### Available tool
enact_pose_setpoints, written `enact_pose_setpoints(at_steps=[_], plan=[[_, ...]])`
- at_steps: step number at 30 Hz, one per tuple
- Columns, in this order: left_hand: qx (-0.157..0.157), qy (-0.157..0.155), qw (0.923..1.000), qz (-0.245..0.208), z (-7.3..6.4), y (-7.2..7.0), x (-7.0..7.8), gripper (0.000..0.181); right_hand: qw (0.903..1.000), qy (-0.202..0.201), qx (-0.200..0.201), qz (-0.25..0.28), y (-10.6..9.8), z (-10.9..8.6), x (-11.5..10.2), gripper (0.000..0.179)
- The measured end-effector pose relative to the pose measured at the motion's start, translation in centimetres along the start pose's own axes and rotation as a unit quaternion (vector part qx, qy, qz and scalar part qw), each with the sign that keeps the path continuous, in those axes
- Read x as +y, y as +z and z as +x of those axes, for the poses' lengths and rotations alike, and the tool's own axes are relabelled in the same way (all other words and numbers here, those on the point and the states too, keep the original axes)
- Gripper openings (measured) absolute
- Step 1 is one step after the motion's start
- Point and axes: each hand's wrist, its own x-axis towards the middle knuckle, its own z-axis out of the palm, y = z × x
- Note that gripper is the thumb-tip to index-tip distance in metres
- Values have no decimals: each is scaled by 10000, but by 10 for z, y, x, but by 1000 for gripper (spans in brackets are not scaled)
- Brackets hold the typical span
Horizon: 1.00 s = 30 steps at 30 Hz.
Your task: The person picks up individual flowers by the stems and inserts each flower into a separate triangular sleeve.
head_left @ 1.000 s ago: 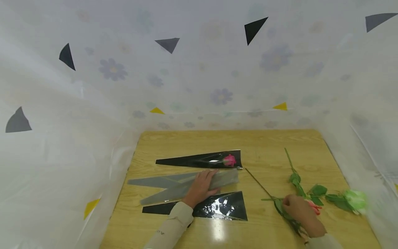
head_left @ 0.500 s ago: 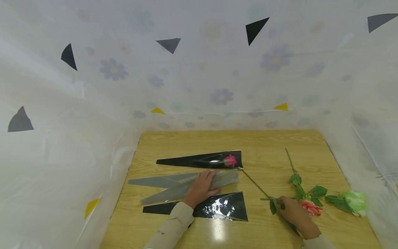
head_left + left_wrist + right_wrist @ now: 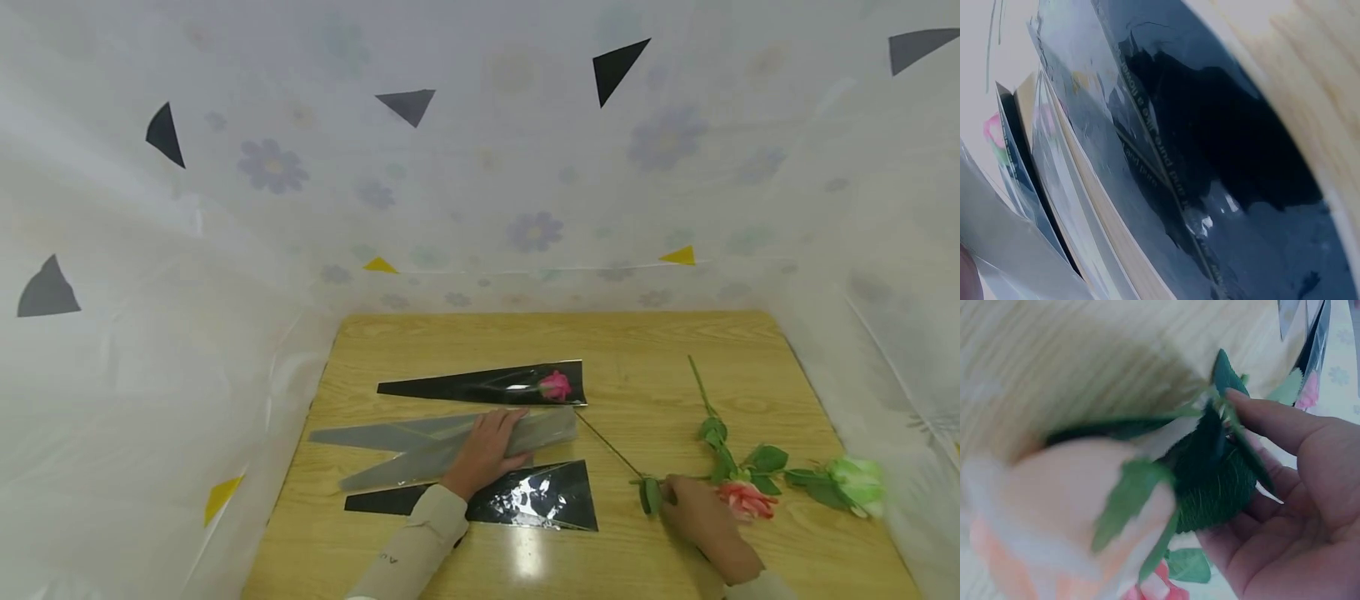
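Observation:
My left hand (image 3: 483, 454) grips a grey translucent flower sleeve (image 3: 551, 427) near its wide end. Another grey sleeve (image 3: 348, 436) lies beneath it. In my right hand (image 3: 701, 521), thumb and fingers pinch the leafy stem of a peach rose (image 3: 1066, 512). Its bloom fills the near part of the right wrist view but is hidden by the hand in the head view. From its leaves (image 3: 650, 496) the thin stem slants up and left, with the tip right at the mouth of the held sleeve.
A black sleeve (image 3: 465, 387) with a pink rose (image 3: 556, 386) inside lies behind, and a glossy black sleeve (image 3: 566, 496) lies in front. Right of my right hand are a coral rose (image 3: 748, 500) and a pale green rose (image 3: 857, 483). Plastic sheeting (image 3: 480, 192) surrounds the table.
My right hand has moved left with the peach rose, bringing its stem tip to the sleeve's mouth. More of the coral rose is uncovered. My left hand stays in place.

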Motion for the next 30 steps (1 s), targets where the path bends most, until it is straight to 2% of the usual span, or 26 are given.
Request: enact_pose_setpoints(at_steps=[4,10,16,19,21,24,26,30], plan=[[53,12,10000,-26,-1,2,-2,80,9997,-127,152,148,-7,5,0,6],[176,39,9998,23,-5,5,-11,87,9960,-363,803,151,-23,4,-1,8],[122,-141,9998,36,-7,-3,-19,87,9891,-853,1164,-292,-48,-6,-11,15],[-42,-259,9997,29,-9,-8,-21,85,9778,-1328,1489,-636,-57,-10,-15,21],[-122,-286,9995,21,-9,-11,-22,84,9657,-1695,1797,-804,-61,-11,-16,24],[-140,-214,9997,27,-10,-14,-22,83,9523,-2005,2125,-886,-65,-10,-17,26],[-153,-142,9997,79,-11,-14,-22,83,9496,-2054,2200,-878,-66,-9,-18,25],[-206,-27,9994,266,-12,-12,-21,82,9523,-2047,2126,-776,-69,-9,-21,24]])
